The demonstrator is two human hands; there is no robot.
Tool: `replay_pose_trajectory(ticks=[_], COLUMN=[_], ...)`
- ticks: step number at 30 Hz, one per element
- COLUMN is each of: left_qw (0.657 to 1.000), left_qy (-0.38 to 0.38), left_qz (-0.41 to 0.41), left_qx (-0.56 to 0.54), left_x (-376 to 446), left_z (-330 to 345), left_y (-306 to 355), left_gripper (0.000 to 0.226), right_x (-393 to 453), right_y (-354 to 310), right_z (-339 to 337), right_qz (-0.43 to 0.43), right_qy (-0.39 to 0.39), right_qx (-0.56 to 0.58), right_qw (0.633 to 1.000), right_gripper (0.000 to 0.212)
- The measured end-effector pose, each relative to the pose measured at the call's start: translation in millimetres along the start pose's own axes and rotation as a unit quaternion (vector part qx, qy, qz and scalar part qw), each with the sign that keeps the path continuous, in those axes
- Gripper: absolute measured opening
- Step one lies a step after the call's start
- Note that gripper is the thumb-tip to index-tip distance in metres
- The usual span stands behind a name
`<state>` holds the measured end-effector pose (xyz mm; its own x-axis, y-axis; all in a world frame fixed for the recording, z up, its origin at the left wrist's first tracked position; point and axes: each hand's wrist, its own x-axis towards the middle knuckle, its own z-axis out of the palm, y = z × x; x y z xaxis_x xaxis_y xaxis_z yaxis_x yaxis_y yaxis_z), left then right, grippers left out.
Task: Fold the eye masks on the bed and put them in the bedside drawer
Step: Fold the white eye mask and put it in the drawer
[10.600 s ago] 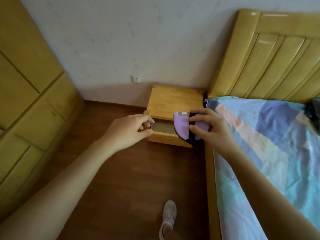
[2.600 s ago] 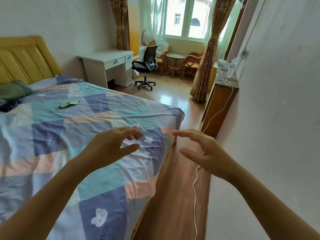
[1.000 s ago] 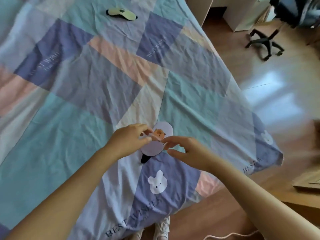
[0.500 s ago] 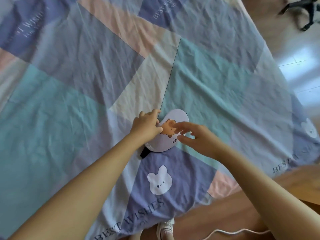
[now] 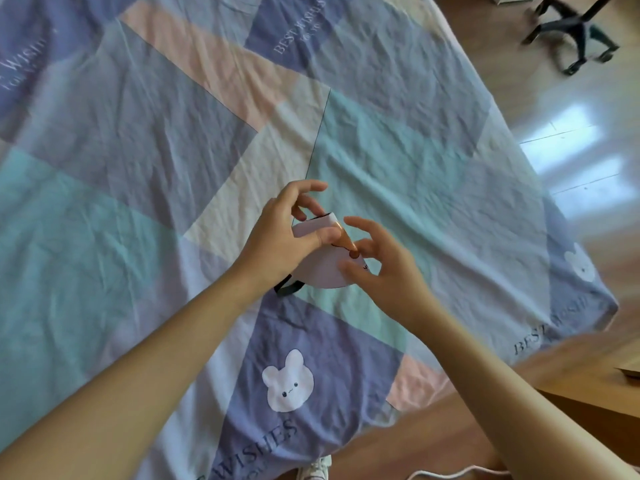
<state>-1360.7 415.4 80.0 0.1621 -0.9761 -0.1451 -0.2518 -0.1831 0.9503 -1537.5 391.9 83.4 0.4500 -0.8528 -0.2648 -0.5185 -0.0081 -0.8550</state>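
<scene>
I see the left hand [image 5: 280,244] pinching the top half of the eye mask [image 5: 325,268] w/ thumb on top and fingers curled behind, bending it over. The right hand [image 5: 377,268] is half spread, w/ its fingertips [image 5: 353,252] resting on the lower half near the fold. The mask sits on the bed [image 5: 398,161], close to the foot edge and nearer the right corner than the left, on the blue-green patch just above the bunny patch [image 5: 288,381]. What could go wrong, I think: the fold may pop back open if the left thumb lets go too soon, bc the mask looks soft and springy. The two halves may not line up, so the fold ends up crooked. The black strap [image 5: 287,288] sticks out at the bottom left and could get left hanging, then snag on the drawer later. Lifting w/ only one hand could let it flop open. Hard to see: most of the mask is under the hands, so I can't tell how far the fold has gone. The picture on it is mostly hidden, only an orange bit shows. The drawer isn't in view. The chair legs [image 5: 571,32] at top right are blurry.
</scene>
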Motion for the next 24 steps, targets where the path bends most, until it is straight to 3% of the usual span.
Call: replay_pose_trajectory(ticks=[3,7,10,14,17,20,24], left_qw=[0.997,0.980,0.985,0.986,0.982,0.976,0.969], left_qy=[-0.067,-0.184,-0.151,-0.085,-0.064,-0.046,0.032], left_qz=[-0.032,-0.080,-0.088,-0.097,-0.089,-0.083,-0.095], left_qx=[0.018,0.001,-0.007,-0.105,-0.154,-0.198,-0.227], left_x=[3.6,3.0,1.9,0.9,-1.7,-5.0,-2.7], left_z=[-6.1,-15.0,-16.9,-17.8,-14.6,-11.3,-18.6], left_y=[4.1,6.2,3.1,3.0,8.4,12.1,8.9], left_gripper=[0.052,0.027,0.026,0.029,0.028,0.027,0.027], right_x=[2.5,4.8,-0.3,-9.6,-19.2,-26.9,-28.9], right_y=[-9.3,-5.3,-5.3,-5.4,-7.3,-10.8,-13.4], right_z=[-3.8,-1.6,7.3,22.4,38.2,54.0,56.7], right_qz=[-0.025,-0.028,0.016,0.116,0.118,0.107,0.117], right_qy=[-0.006,0.003,0.062,0.157,0.101,0.038,0.042], right_qx=[0.041,0.089,0.194,0.335,0.327,0.282,0.271], right_qw=[0.999,0.996,0.979,0.922,0.932,0.953,0.955], right_gripper=[0.048,0.051,0.051,0.035,0.019,0.024,0.014])
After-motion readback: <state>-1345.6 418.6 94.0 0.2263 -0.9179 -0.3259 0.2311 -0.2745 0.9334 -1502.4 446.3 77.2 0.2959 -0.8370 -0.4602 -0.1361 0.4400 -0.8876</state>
